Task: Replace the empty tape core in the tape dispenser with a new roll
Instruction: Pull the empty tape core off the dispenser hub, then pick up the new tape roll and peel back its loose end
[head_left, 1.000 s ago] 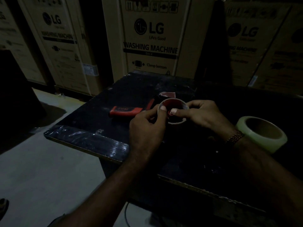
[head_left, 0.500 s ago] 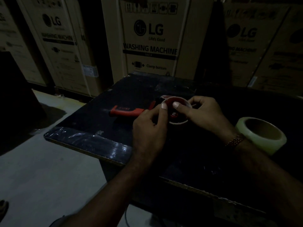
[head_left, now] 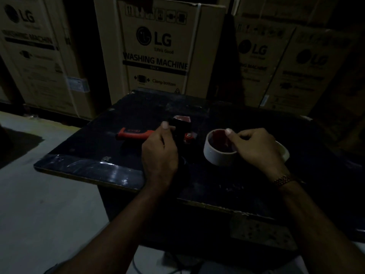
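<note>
The red-handled tape dispenser (head_left: pixel 134 133) lies on the dark table (head_left: pixel 88 161). My left hand (head_left: pixel 160 153) grips its dark frame, thumb on top near the red hub (head_left: pixel 188 137). The empty tape core (head_left: pixel 216 155), a pale ring with a reddish inside, is off the dispenser to the right. My right hand (head_left: pixel 254 149) pinches its rim with the thumb inside the ring. The new tape roll (head_left: pixel 284 152) sits behind my right hand, mostly hidden.
Large cardboard washing machine boxes (head_left: pixel 158 52) stand close behind the table. The table's near left edge is wrapped in shiny film (head_left: pixel 102 167). A pale floor (head_left: pixel 39 214) lies to the left and below. The scene is very dim.
My right hand has pulled the empty core off the dispenser hub and carried it to the right. My left hand stays on the dispenser frame, and the camera has moved closer.
</note>
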The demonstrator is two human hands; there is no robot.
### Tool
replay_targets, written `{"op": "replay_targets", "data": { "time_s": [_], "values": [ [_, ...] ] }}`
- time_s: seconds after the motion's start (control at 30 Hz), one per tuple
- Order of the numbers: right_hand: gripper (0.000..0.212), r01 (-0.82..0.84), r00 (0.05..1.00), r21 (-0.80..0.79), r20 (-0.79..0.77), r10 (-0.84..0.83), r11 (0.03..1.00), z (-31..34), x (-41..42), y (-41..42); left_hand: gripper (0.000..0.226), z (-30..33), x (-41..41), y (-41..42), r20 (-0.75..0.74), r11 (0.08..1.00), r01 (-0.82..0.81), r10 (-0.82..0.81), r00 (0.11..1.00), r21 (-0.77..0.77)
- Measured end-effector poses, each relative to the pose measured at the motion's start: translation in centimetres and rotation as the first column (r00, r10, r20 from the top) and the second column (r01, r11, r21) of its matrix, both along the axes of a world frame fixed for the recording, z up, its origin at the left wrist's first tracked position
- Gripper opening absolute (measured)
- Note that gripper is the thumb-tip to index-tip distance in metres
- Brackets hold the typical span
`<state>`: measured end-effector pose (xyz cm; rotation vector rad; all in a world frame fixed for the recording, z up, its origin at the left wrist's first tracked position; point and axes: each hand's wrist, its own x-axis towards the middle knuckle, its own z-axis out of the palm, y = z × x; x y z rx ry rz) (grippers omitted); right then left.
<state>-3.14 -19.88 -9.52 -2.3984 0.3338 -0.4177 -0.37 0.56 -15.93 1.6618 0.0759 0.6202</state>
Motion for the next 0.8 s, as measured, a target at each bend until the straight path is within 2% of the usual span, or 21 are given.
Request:
{"op": "replay_targets", "data": {
  "time_s": [0.13,0.3,0.4,0.5,0.57,0.6,0.7,0.8],
  "values": [
    [0.05,0.001,0.985,-0.176,-0.169,-0.031,0.984,-0.3,-1.3,0.0,0.038,0.1,-1.6,0.3,-0.018,0.998,0.061,-0.06,0.998,0.028],
    [0.039,-0.004,0.983,-0.201,-0.18,-0.032,0.98,-1.4,-2.4,1.0,0.03,-1.0,-6.3,0.4,-0.02,0.973,0.226,-0.227,0.974,-0.053],
    [0.034,0.076,0.992,-0.184,-0.085,-0.093,0.98,-1.5,-3.6,1.5,0.021,-1.1,-7.4,1.0,-0.043,0.941,0.317,-0.324,0.945,-0.12],
    [0.028,0.241,0.969,-0.226,0.111,-0.22,0.944,-1.3,-5.5,1.0,0.016,-0.8,-7.4,1.7,-0.055,0.894,0.432,-0.441,0.896,-0.122],
    [0.034,0.354,0.926,-0.244,0.225,-0.302,0.903,-1.3,-6.2,-0.2,0.016,-0.7,-7.4,2.0,-0.05,0.877,0.464,-0.473,0.88,-0.128],
    [0.044,0.388,0.915,-0.273,0.229,-0.332,0.881,-1.3,-6.2,-1.1,0.016,-0.6,-7.5,2.0,-0.045,0.87,0.475,-0.484,0.874,-0.134],
    [0.074,0.376,0.921,-0.343,0.038,-0.387,0.861,-1.9,-5.4,-3.9,0.016,-0.5,-8.1,1.7,-0.04,0.847,0.512,-0.522,0.852,-0.14],
    [0.072,0.293,0.941,-0.272,-0.084,-0.326,0.917,-3.1,-4.3,-5.0,0.016,-0.3,-8.5,1.3,-0.038,0.825,0.541,-0.553,0.832,-0.161]
  ]
}}
